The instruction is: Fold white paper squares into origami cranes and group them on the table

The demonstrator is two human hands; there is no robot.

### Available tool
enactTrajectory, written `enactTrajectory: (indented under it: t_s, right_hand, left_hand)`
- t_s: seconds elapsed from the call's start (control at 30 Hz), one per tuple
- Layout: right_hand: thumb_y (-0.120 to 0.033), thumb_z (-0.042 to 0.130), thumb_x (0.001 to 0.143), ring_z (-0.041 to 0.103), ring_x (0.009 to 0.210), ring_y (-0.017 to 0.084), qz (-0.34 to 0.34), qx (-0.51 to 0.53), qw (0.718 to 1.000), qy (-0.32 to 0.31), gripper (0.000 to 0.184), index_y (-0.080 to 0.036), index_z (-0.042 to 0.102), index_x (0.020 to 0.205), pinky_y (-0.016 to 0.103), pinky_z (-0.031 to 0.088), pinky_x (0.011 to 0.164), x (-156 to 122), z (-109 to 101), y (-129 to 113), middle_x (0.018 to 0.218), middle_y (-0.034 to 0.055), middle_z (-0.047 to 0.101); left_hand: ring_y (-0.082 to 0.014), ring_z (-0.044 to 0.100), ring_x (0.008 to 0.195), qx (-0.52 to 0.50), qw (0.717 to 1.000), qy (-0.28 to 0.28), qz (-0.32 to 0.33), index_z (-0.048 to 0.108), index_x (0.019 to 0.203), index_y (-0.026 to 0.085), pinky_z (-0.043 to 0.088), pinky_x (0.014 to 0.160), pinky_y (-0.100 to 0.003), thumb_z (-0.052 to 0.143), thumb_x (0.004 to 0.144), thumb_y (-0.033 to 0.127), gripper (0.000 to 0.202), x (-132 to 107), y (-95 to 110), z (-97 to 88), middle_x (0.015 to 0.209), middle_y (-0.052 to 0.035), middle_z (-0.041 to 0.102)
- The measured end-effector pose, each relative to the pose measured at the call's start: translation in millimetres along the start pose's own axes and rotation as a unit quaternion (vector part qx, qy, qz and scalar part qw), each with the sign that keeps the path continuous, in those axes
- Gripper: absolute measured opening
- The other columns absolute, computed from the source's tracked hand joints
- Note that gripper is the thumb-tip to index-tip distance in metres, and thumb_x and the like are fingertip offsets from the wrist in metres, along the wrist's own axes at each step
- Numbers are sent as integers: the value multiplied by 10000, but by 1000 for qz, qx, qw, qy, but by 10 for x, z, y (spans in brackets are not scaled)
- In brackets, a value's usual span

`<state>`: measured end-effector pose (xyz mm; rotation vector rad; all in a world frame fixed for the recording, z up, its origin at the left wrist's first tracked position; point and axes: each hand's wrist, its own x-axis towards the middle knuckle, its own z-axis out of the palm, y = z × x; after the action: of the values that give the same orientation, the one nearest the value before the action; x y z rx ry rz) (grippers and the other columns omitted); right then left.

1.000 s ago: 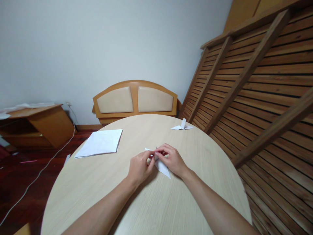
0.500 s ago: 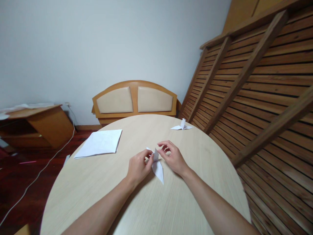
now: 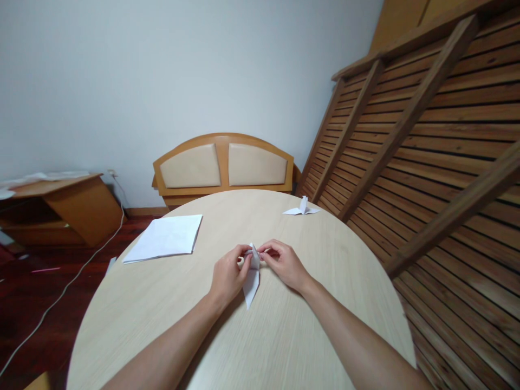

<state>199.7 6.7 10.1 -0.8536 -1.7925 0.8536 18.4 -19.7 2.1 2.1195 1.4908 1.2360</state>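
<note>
A white folded paper crane [image 3: 252, 286] is held over the middle of the round table, one long pointed flap hanging toward me. My left hand [image 3: 231, 270] pinches its upper part between thumb and fingers from the left. From the other side, my right hand [image 3: 285, 264] pinches the paper near its top with thumb and forefinger. Fingers partly hide the crane's upper folds. A second white paper crane [image 3: 303, 207], its wings spread, stands near the far right edge of the table.
On the left of the pale round table [image 3: 325, 336] lies a stack of white paper [image 3: 166, 238]. A padded headboard [image 3: 223, 162] stands behind it. Wooden slats [image 3: 406, 141] lean along the right. A low cabinet [image 3: 89, 211] and a white cable [image 3: 73, 281] are at left.
My right hand has closed in on the upper part of the paper crane and now pinches it. The crane has turned, its near point swinging to the left.
</note>
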Motion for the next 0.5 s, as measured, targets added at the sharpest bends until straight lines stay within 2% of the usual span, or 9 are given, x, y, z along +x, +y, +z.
enactTrajectory:
  t_s: [0.13,0.3,0.5]
  right_hand:
    - [-204,622,886,664,797,151,0,-12,1000,8,61,-195,677,910,280,534,731,-4,-1,-13,923,27,676]
    - [-179,615,882,646,769,134,-16,-35,999,4,61,-196,673,882,259,516,705,-3,-10,-36,904,16,661]
    - [-172,615,878,651,789,138,-30,-37,999,1,86,-194,698,878,258,523,720,1,-18,-51,898,23,662]
  left_hand:
    - [-183,693,816,-10,1000,-9,1,632,1054,234,550,724,-302,522,945,263,158,-2,-34,14,976,-20,740]
    - [-183,691,867,-3,1000,-6,22,640,1020,235,542,779,-310,546,943,267,125,-1,-29,13,960,-13,738]
    - [-169,693,818,-16,1000,-3,12,661,972,227,544,701,-267,545,950,292,135,3,20,-3,918,-12,736]
